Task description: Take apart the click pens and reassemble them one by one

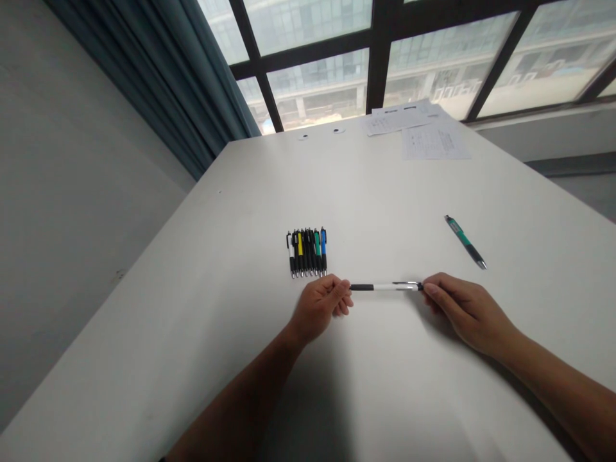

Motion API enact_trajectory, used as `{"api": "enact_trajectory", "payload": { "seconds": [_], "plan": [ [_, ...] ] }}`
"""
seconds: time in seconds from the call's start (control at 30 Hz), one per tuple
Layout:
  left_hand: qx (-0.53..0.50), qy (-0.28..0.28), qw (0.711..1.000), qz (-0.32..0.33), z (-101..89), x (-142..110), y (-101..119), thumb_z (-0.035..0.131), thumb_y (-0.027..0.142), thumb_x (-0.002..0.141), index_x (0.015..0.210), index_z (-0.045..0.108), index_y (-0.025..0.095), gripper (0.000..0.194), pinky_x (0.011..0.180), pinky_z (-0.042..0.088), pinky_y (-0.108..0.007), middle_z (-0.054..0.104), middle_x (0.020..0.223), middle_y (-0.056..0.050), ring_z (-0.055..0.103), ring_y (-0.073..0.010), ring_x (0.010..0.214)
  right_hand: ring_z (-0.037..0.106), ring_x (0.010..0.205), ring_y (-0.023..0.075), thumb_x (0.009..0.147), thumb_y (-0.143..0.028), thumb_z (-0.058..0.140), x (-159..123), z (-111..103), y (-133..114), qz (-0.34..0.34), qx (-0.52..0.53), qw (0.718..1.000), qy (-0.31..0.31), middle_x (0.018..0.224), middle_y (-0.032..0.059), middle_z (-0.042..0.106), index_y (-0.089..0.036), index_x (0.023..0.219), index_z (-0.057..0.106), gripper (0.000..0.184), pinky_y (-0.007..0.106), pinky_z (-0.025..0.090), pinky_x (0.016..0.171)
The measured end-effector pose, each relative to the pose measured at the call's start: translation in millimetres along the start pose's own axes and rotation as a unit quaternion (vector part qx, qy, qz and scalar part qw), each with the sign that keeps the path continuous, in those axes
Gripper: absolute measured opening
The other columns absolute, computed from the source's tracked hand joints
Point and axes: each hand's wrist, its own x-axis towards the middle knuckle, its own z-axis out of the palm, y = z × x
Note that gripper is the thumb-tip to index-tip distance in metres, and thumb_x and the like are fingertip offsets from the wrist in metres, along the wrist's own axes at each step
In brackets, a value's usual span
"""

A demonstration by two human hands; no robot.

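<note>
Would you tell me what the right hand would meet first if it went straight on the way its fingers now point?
The black-and-white retractable pen comes first: the right hand has its fingers at the pen's end. Beyond the pen lies the left hand, though depth is unclear.

- A row of upright-lying pens sits side by side on the table, left of centre.
- A single pen lies on the table, right of the row and well apart from it.
- A third pen spans between the left hand and the right hand, just before the row and to its right.
- Sheets of paper lie at the far table edge, right of centre.
- A window stands behind the table, with a curtain to its left.
</note>
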Motion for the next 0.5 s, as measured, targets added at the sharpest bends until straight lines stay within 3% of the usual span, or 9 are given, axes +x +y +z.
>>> {"api": "enact_trajectory", "payload": {
  "seconds": [0.5],
  "plan": [
    [0.044,0.001,0.999,-0.017,0.2,-2.4,0.5,0.053,0.07,0.089,0.057,0.063,0.014,0.065,0.042,0.038,-0.021,0.062,0.051,-0.003,0.05,-0.0081,0.041,0.053,0.048,0.0144,0.103,-0.044,0.037,0.9,0.8,3.2,-0.013,-0.012,1.0,-0.018,0.053,0.0001,0.058,-0.023,0.063,0.055,0.049,0.028,0.04,0.052]
  ]
}}
